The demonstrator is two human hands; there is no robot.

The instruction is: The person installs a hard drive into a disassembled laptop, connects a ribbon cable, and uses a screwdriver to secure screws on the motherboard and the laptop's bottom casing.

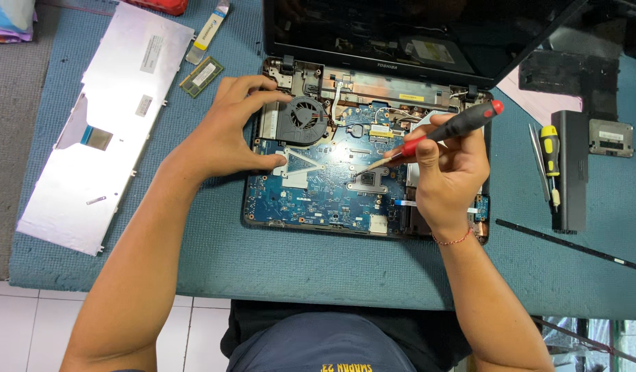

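Opened laptop base point(263, 207) at frame centre, blue motherboard point(318, 196) exposed: fragile, rigid; hold by casing edges. Right hand point(447, 172) closed on red-black screwdriver point(445, 131), tip near chip socket point(368, 180), contact probably made, unclear. Left hand point(228, 131) spread, fingertips bracing beside fan point(302, 120). Removed keyboard point(104, 124) face down, upper left.

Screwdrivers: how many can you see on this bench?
2. A red-and-black screwdriver is in the right hand, tip on the laptop motherboard; a yellow-handled screwdriver lies right, beside the black battery. Others may be hidden.
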